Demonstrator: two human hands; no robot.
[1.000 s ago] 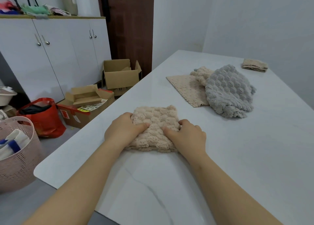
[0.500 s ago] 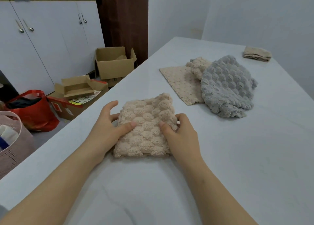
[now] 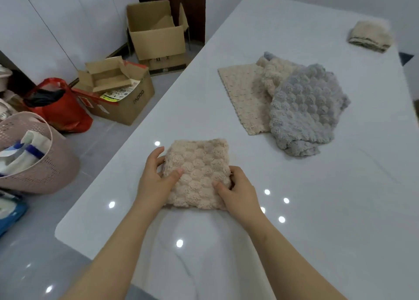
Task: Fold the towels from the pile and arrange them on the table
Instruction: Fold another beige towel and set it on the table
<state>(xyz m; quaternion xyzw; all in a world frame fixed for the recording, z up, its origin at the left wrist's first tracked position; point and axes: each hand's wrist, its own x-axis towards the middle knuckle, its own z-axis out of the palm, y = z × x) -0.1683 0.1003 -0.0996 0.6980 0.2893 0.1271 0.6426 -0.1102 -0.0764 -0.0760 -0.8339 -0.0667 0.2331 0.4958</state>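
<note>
A folded beige bubble-textured towel [image 3: 199,170] lies on the white table [image 3: 340,209] near its front left edge. My left hand [image 3: 156,177] grips its left side, thumb on top and fingers along the edge. My right hand [image 3: 238,191] grips its right near corner with the thumb on top. Farther back lies the pile: a flat beige towel [image 3: 244,98], a crumpled cream towel [image 3: 276,73] and a grey bubble towel [image 3: 306,109] on top. A folded beige towel [image 3: 370,35] sits at the far right.
Left of the table, on the floor, stand a pink laundry basket [image 3: 40,163], a red bag [image 3: 59,109] and open cardboard boxes [image 3: 156,32]. White cabinets line the left wall. The table's rounded corner is near my left forearm.
The folded towel has shifted slightly while both hands moved from pressing its near edge to gripping its sides. My head has tipped downward, so the view is lower.
</note>
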